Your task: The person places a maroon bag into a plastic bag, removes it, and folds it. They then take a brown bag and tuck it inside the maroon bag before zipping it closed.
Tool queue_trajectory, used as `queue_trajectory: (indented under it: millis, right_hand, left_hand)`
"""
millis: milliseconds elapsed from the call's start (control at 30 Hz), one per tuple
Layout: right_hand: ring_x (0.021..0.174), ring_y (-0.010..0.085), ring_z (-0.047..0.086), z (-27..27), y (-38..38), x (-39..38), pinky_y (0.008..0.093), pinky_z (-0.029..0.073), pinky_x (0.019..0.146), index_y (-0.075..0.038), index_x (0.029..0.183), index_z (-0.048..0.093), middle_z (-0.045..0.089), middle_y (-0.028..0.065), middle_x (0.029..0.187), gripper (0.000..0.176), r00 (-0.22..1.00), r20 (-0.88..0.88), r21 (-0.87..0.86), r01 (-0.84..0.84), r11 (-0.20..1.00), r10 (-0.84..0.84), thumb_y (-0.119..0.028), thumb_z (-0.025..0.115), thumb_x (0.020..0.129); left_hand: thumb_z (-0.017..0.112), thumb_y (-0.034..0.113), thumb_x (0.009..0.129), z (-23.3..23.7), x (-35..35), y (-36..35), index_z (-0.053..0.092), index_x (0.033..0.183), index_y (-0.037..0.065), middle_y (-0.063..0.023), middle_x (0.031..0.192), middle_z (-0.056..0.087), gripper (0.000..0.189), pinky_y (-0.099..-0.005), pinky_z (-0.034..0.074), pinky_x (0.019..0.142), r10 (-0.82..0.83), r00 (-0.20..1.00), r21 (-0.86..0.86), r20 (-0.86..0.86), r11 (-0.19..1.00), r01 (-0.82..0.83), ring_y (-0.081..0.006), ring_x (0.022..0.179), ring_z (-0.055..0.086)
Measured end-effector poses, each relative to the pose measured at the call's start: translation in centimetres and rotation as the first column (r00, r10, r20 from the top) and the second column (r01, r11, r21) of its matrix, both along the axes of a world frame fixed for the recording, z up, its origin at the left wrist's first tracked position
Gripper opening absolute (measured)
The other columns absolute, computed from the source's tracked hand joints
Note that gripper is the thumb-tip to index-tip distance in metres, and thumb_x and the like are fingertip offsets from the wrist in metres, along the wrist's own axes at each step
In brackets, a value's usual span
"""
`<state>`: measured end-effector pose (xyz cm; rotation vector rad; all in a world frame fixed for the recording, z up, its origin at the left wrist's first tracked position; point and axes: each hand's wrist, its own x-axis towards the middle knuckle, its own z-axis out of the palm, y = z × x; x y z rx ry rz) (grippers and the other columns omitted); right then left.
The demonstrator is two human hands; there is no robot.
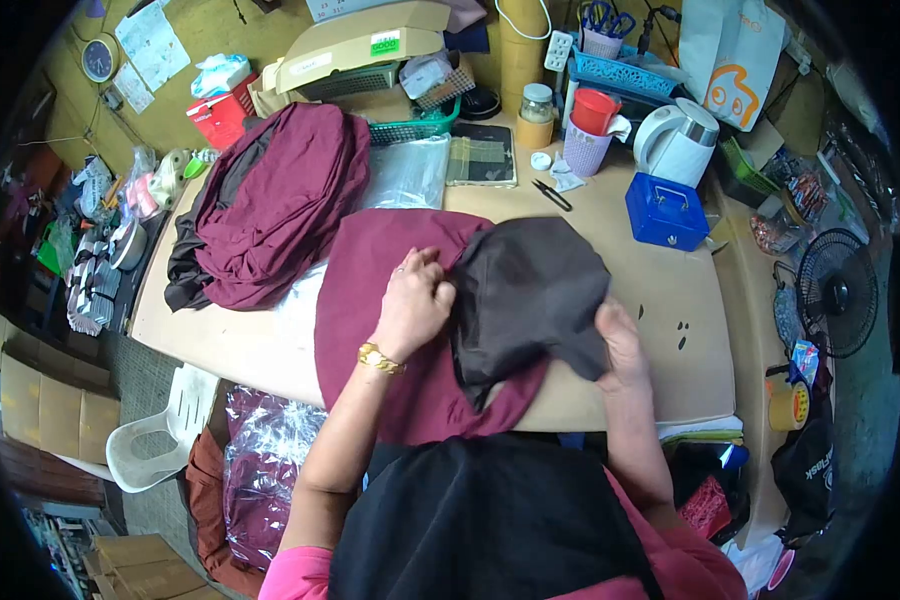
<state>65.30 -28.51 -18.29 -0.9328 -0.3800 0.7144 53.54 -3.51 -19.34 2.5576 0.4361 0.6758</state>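
Note:
A maroon cloth (370, 270) lies spread at the table's front edge, its lower end hanging over the edge. Over its right part is a dark brown cloth (530, 290), rumpled and raised toward the right. My left hand (416, 300), with a gold watch at the wrist, rests on the maroon cloth beside the dark one, its fingers curled; whether they pinch fabric is hidden. At the dark cloth's right edge, my right hand (618, 342) grips the fabric between thumb and fingers. A heap of maroon and dark cloth (280, 200) lies on the table at the left.
Behind the cloths are a clear plastic packet (407, 175), a dark notebook (482, 156) and small black snips (552, 195). A blue cash box (667, 212) and white kettle (675, 143) stand at the back right. A fan (838, 293) is far right, a white chair (165, 430) lower left.

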Motion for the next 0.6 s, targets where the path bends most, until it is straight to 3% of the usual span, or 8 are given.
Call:
queue_trajectory:
  millis: [33, 67, 133, 233, 433, 467, 533, 600]
  right_hand:
    - [0.115, 0.0251, 0.058, 0.3, 0.7, -0.6, 0.0377, 0.046, 0.097, -0.002, 0.135, 0.048, 0.059, 0.0134, 0.127, 0.047, 0.977, -0.107, 0.186, -0.165, 0.969, 0.187, -0.021, 0.064, 0.095]
    - [0.116, 0.0248, 0.058, 0.7, 1.7, -0.9, 0.0387, 0.047, 0.097, -0.003, 0.135, 0.048, 0.059, 0.0133, 0.126, 0.045, 0.911, -0.160, 0.383, -0.297, 0.875, 0.380, -0.021, 0.062, 0.096]
    - [0.119, 0.0266, 0.056, -3.1, 5.8, -0.4, 0.0419, 0.047, 0.098, -0.004, 0.133, 0.049, 0.059, 0.0148, 0.127, 0.043, 0.992, -0.044, -0.266, -0.124, 0.956, 0.117, -0.022, 0.062, 0.097]
    - [0.120, 0.0280, 0.056, -14.3, 8.4, 0.5, 0.0435, 0.048, 0.097, -0.004, 0.134, 0.049, 0.058, 0.0148, 0.129, 0.045, 0.970, 0.219, -0.289, -0.044, 0.956, 0.110, -0.024, 0.062, 0.096]
    - [0.122, 0.0265, 0.055, -13.3, 7.9, 3.9, 0.0422, 0.048, 0.099, -0.005, 0.137, 0.047, 0.056, 0.0142, 0.133, 0.049, 0.887, 0.434, -0.486, 0.084, 0.870, 0.158, -0.028, 0.060, 0.097]
    - [0.123, 0.0263, 0.055, -12.9, 7.0, 4.5, 0.0419, 0.048, 0.099, -0.005, 0.138, 0.047, 0.056, 0.0141, 0.134, 0.049, 0.899, 0.406, -0.479, 0.060, 0.876, 0.161, -0.029, 0.060, 0.097]
    - [0.123, 0.0258, 0.055, -12.1, 4.3, 3.8, 0.0415, 0.048, 0.100, -0.005, 0.139, 0.046, 0.055, 0.0138, 0.135, 0.050, 0.926, 0.298, -0.308, -0.139, 0.941, 0.234, -0.030, 0.059, 0.097]
    - [0.124, 0.0253, 0.054, -10.1, 2.4, 2.2, 0.0410, 0.048, 0.101, -0.005, 0.140, 0.045, 0.055, 0.0136, 0.136, 0.052, 0.864, 0.142, 0.115, -0.498, 0.859, 0.482, -0.031, 0.058, 0.097]
  left_hand:
    - [0.054, 0.014, 0.085, 1.0, -0.7, -0.1, 0.064, 0.085, -0.003, -0.0272, 0.128, 0.058, 0.020, -0.0475, 0.041, 0.107, -0.007, 1.000, 0.002, -0.007, 1.000, 0.007, -0.0429, 0.129, 0.049]
    - [0.053, 0.011, 0.086, 2.8, -1.1, -0.2, 0.060, 0.084, -0.002, -0.0246, 0.133, 0.056, 0.016, -0.0495, 0.030, 0.113, -0.156, 0.983, -0.239, 0.097, 0.955, 0.176, -0.0412, 0.135, 0.043]
    - [0.047, 0.009, 0.092, 4.0, -1.5, -1.6, 0.051, 0.081, 0.001, -0.0193, 0.148, 0.047, 0.014, -0.0502, 0.010, 0.120, -0.241, 0.938, -0.476, 0.248, 0.813, 0.335, -0.0354, 0.147, 0.025]
    - [0.048, 0.020, 0.098, 4.0, -1.3, -5.0, 0.057, 0.092, 0.004, -0.0125, 0.157, 0.034, 0.018, -0.0496, 0.000, 0.120, -0.392, 0.874, -0.698, 0.288, 0.539, 0.472, -0.0342, 0.151, 0.012]
    - [0.044, 0.000, 0.085, 5.8, -2.8, -3.7, 0.042, 0.077, 0.003, -0.0231, 0.152, 0.040, 0.009, -0.0461, 0.015, 0.119, -0.277, 0.812, -0.583, 0.514, 0.582, 0.567, -0.0342, 0.148, 0.025]
    - [0.046, -0.001, 0.083, 6.7, -2.8, -3.8, 0.044, 0.078, 0.002, -0.0250, 0.148, 0.044, 0.006, -0.0477, 0.017, 0.118, -0.230, 0.830, -0.488, 0.508, 0.717, 0.497, -0.0358, 0.146, 0.029]
    - [0.049, -0.001, 0.081, 6.8, -2.9, -2.4, 0.047, 0.079, 0.002, -0.0225, 0.144, 0.050, 0.004, -0.0503, 0.019, 0.117, -0.223, 0.901, -0.327, 0.372, 0.877, 0.352, -0.0386, 0.142, 0.036]
    - [0.050, 0.000, 0.081, 6.2, -1.8, -2.5, 0.049, 0.080, 0.002, -0.0204, 0.142, 0.052, 0.003, -0.0519, 0.020, 0.117, -0.302, 0.894, -0.291, 0.332, 0.869, 0.401, -0.0395, 0.140, 0.038]
